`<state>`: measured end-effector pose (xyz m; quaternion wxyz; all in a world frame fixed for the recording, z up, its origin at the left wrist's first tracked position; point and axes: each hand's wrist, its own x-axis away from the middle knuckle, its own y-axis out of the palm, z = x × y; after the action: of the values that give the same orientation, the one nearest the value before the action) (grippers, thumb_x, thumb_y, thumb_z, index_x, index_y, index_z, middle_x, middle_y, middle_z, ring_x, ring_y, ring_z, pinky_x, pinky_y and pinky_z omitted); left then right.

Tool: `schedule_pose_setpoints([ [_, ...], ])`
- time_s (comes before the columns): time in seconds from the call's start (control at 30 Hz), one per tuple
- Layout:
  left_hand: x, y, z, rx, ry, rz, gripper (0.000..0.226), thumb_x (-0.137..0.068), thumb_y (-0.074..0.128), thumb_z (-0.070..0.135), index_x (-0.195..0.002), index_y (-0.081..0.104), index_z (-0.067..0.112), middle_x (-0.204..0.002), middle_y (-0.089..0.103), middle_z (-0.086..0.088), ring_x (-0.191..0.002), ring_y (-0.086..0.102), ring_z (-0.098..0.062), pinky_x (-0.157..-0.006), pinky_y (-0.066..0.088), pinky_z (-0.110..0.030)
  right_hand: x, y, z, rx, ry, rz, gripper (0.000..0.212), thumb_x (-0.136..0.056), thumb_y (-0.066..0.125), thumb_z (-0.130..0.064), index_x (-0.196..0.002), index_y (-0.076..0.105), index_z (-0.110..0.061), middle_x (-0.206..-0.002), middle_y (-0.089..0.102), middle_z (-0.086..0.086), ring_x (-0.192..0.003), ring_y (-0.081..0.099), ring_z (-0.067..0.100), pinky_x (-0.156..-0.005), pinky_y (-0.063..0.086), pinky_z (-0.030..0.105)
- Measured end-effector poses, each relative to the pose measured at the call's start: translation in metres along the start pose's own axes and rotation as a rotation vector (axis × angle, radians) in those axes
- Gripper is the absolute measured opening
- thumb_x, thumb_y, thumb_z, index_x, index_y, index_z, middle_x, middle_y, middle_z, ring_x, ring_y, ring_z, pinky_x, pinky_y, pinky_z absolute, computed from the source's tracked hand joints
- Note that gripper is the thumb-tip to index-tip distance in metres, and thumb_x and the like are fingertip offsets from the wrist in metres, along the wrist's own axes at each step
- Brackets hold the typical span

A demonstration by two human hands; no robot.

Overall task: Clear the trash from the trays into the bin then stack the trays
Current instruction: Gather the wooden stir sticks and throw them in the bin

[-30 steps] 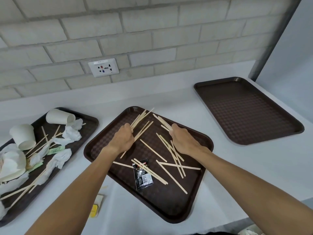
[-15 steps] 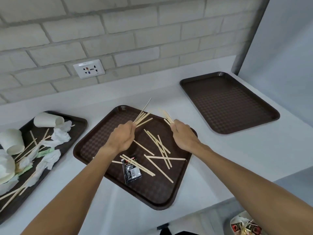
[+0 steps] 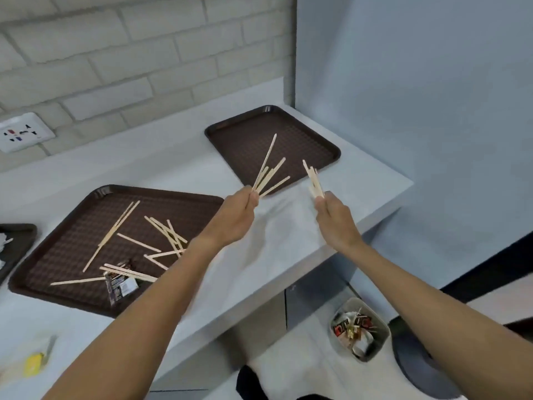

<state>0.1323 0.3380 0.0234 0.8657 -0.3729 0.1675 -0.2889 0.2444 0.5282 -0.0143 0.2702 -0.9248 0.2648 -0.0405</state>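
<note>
My left hand [image 3: 235,216] grips a fan of several wooden stir sticks [image 3: 269,171] above the counter, between the two trays. My right hand [image 3: 334,217] pinches a smaller bunch of sticks [image 3: 313,180] near the counter's right end. The middle brown tray [image 3: 86,215] holds several loose sticks [image 3: 164,235] and a dark sachet [image 3: 118,285]. The far brown tray [image 3: 248,140] is bare. A grey bin [image 3: 380,330] with wrappers and sticks inside stands on the floor below the counter's right end.
A third dark tray [image 3: 17,241] shows only its corner at the left edge. A yellow packet [image 3: 34,363] lies on the white counter [image 3: 259,269] near me. A wall socket [image 3: 21,134] sits on the brick wall; a blue wall closes the right side.
Both hands lifted off the middle tray with their sticks and moved right, past the tray. The view swung right and down, bringing the bin on the floor into sight.
</note>
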Motion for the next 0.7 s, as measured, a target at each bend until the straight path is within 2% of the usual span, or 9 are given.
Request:
schedule_pose_setpoints([
  [0.13,0.017,0.072,0.051,0.002,0.018,-0.192,0.038,-0.108,0.024,0.036,-0.085,0.049,0.016,-0.079,0.052,0.008,-0.072,0.049,-0.009,-0.063,0.035,-0.024,0.041,-0.062,0.052,0.008,0.095,0.065,0.035,-0.108,0.027,-0.032,-0.080,0.041,-0.016,-0.072,0.048,0.001,-0.063,0.044,0.016,-0.050,0.034,0.024],
  [0.23,0.031,0.126,0.070,0.025,-0.011,-0.338,0.037,-0.107,0.024,0.035,-0.082,0.047,0.021,-0.078,0.050,0.006,-0.071,0.047,-0.011,-0.064,0.038,-0.026,0.072,-0.093,0.096,0.041,0.201,0.077,0.032,-0.108,0.028,-0.027,-0.084,0.044,-0.014,-0.075,0.051,0.001,-0.065,0.046,0.017,-0.052,0.034,0.027],
  [0.3,0.040,0.163,0.079,0.063,-0.048,-0.425,0.035,-0.107,0.025,0.031,-0.086,0.048,0.016,-0.074,0.049,0.002,-0.064,0.045,-0.012,-0.061,0.038,-0.025,0.092,-0.106,0.133,0.038,0.323,0.025,0.029,-0.106,0.031,-0.023,-0.081,0.045,-0.018,-0.077,0.053,0.002,-0.065,0.047,0.016,-0.054,0.035,0.028],
  [0.4,0.048,0.219,0.084,0.085,-0.114,-0.536,0.031,-0.106,0.030,0.023,-0.081,0.049,0.019,-0.072,0.050,0.003,-0.062,0.045,-0.011,-0.055,0.034,-0.026,0.120,-0.112,0.191,0.004,0.558,-0.114,0.024,-0.100,0.038,-0.019,-0.078,0.047,-0.020,-0.075,0.052,0.004,-0.064,0.047,0.018,-0.057,0.036,0.030],
  [0.5,0.045,0.270,0.070,0.014,-0.187,-0.642,0.029,-0.103,0.033,0.021,-0.082,0.052,0.016,-0.077,0.054,0.000,-0.071,0.051,-0.016,-0.061,0.038,-0.032,0.142,-0.108,0.236,-0.065,0.739,-0.205,0.024,-0.096,0.041,-0.012,-0.073,0.050,-0.012,-0.062,0.044,0.004,-0.053,0.040,0.018,-0.045,0.030,0.027],
  [0.57,0.043,0.316,0.049,-0.032,-0.245,-0.721,0.028,-0.101,0.034,0.018,-0.083,0.054,0.009,-0.079,0.056,-0.004,-0.077,0.053,-0.022,-0.068,0.041,-0.033,0.148,-0.098,0.271,-0.092,0.819,-0.237,0.021,-0.095,0.041,-0.008,-0.078,0.052,-0.006,-0.062,0.042,0.008,-0.051,0.036,0.018,-0.044,0.027,0.026],
  [0.7,0.048,0.418,-0.012,-0.124,-0.367,-0.849,0.024,-0.102,0.036,0.011,-0.089,0.055,0.007,-0.086,0.055,-0.012,-0.079,0.050,-0.025,-0.071,0.041,-0.032,0.149,-0.056,0.357,-0.108,0.969,-0.236,0.014,-0.096,0.043,-0.005,-0.096,0.051,-0.016,-0.068,0.045,0.007,-0.047,0.032,0.013,-0.038,0.024,0.021],
])
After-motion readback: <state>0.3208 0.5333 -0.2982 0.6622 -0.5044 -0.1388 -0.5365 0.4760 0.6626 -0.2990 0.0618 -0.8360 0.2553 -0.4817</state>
